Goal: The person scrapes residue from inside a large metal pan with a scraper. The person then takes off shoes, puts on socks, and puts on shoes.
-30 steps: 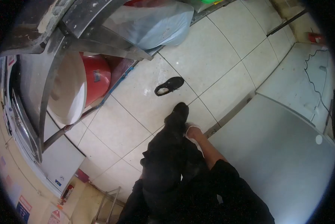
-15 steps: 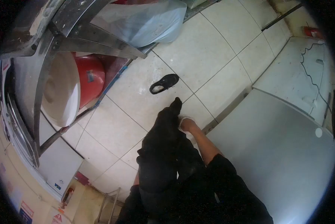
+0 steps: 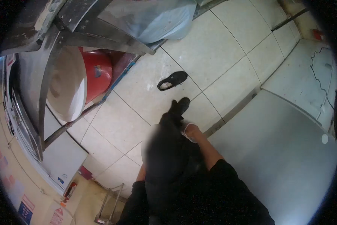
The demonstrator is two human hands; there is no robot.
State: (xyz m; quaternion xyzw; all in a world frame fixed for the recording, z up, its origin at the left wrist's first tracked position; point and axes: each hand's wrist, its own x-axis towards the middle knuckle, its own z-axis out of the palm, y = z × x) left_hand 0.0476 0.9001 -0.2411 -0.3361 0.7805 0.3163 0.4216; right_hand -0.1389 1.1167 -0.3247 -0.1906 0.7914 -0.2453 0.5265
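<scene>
A black shoe (image 3: 172,81) lies on its own on the tiled floor, its opening toward the lower left. Below it, a second black shoe (image 3: 183,105) shows at the end of the black-clothed leg (image 3: 166,150). My right hand (image 3: 192,131) is low beside that leg, at a whitish item (image 3: 187,135) near the ankle; its fingers are hidden. Of my left arm, only the bare forearm (image 3: 141,173) shows past the other side of the leg, and the hand is hidden behind it.
A metal-framed rack (image 3: 101,41) stands at the left with a red bucket (image 3: 97,75), a large whitish tub (image 3: 67,84) and a pale plastic bag (image 3: 153,22). On the right is a grey-white cabinet (image 3: 273,150) with a black cord (image 3: 315,77). A metal-legged stool (image 3: 110,206) is at the lower left.
The tip of the second black shoe now shows more clearly past the leg, with a dark shape beside it. More of my left forearm is visible. The view has shifted slightly.
</scene>
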